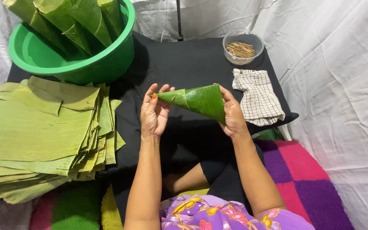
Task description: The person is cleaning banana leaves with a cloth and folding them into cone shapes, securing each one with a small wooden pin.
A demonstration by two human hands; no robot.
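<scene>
- The person is holding a leaf cone (pixel 200 100) up over the black cloth (pixel 192 64), between both hands.
- The left hand (pixel 154 111) is pinching the cone's narrow tip, fingers half curled around it — thumb hidden.
- The right hand (pixel 232 114) is closing around the wide end, gripping its edge.
- By my judgement the rolling is nearly finished; fastening looks undone, so the overlap is needing a steady hold.
- A leaf stack (pixel 39 136) is lying to the left, a green tub (pixel 107 59) of rolled leaves behind it.
- A clear bowl (pixel 243 47) of thin sticks is sitting far right — a checked cloth (pixel 258 97) just below it.
- No labels are showing.
</scene>
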